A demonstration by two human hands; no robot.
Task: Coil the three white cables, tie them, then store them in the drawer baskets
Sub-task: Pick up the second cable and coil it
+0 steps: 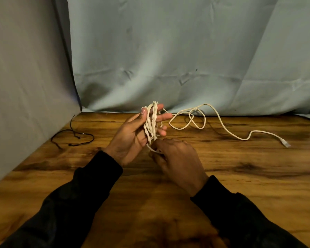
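Wooden table (222,185) fronts grey cloth; right hand (177,158), nearest, pinches one strand of the white cable (151,122); left hand (132,135), at 11 o'clock, fingers spread, carries the coil; slack trails to 2 o'clock, ending in a connector (285,143); black cord (73,138) lies at 9 o'clock.

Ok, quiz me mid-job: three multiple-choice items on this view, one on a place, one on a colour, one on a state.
1. Where is the white cable's free plug?
A. on the table, far right
B. in the left hand
C. off the front edge

2. What colour is the thin cord at the left wall?
A. red
B. black
C. white

3. How does the white cable stand?
A. fully coiled and tied
B. untouched
C. partly wound, tail loose

Answers:
1 A: the plug lies on the wooden table.
2 B: the cord is black.
3 C: the white cable wraps the left hand; the right hand pinches a strand.
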